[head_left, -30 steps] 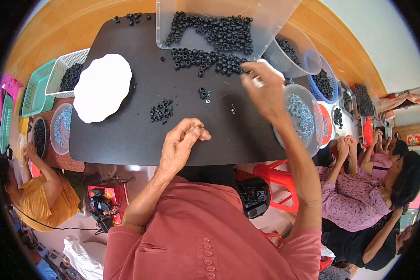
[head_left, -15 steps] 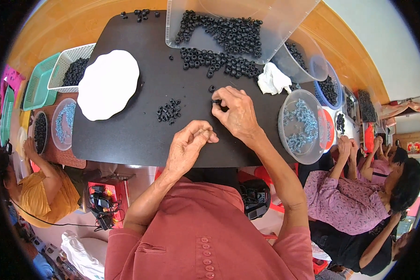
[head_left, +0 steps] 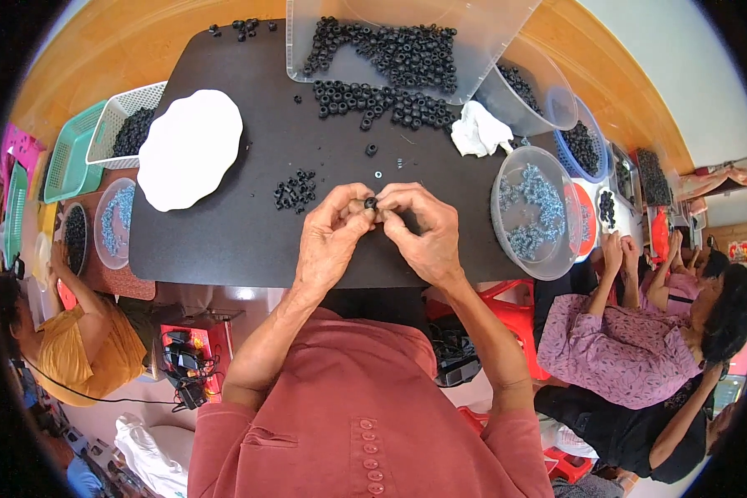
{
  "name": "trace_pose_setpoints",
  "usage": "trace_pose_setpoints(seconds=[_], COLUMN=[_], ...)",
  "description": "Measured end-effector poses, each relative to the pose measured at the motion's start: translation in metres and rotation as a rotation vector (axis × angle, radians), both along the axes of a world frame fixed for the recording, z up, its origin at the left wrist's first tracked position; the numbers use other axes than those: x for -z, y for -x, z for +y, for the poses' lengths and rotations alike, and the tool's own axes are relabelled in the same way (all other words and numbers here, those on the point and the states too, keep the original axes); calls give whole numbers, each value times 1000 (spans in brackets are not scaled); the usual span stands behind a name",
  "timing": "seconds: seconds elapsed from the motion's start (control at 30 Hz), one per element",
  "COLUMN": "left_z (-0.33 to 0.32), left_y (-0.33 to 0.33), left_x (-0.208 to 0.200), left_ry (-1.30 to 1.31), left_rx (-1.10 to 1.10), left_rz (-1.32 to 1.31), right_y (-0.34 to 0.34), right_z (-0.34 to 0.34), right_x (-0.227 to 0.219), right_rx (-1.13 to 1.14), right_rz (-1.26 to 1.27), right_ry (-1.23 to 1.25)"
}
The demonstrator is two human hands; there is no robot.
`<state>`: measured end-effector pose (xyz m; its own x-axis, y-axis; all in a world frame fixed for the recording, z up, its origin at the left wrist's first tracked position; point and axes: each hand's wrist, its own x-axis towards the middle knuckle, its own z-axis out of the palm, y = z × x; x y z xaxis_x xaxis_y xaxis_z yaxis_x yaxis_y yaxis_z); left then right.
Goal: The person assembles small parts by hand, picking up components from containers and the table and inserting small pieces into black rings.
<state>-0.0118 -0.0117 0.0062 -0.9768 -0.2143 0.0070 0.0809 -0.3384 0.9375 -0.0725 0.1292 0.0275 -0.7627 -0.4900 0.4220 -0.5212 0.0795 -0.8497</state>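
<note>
At the table's near edge my two hands meet. My left hand pinches a small round black plastic piece between thumb and fingertips. My right hand is closed, its fingertips against the piece's other side; whether they also hold something smaller is hidden. Just beyond the fingers lie a single black piece and a tiny pale ring. Left of them is a heap of smaller black parts. Farther off, many round black pieces lie before a tipped clear bin holding more.
A white scalloped plate lies at left. At right stand a round clear tub of small blue parts, a crumpled white cloth and a blue basket of black pieces. Other people work at both sides.
My right hand has come left and nearer from the single pieces, and my left hand has moved to meet it. The black piece now sits between their fingertips.
</note>
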Motion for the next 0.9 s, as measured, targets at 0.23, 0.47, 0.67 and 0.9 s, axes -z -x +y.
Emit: trace_pose_setpoints(seconds=[0.23,0.47,0.67,0.9], left_z=[10,9,9,9], left_y=[-5,-4,-4,-4], left_x=[-9,-2,3,5], left_ry=[153,-28,-118,-152], left_rx=[-24,24,31,27], left_rz=[-2,19,-32,-37], right_y=[-4,9,79,89], right_z=[8,15,16,1], right_x=[4,-8,-6,-10], right_rx=[14,124,210,137], right_rz=[-140,-32,171,400], right_ry=[68,-101,-472,-835])
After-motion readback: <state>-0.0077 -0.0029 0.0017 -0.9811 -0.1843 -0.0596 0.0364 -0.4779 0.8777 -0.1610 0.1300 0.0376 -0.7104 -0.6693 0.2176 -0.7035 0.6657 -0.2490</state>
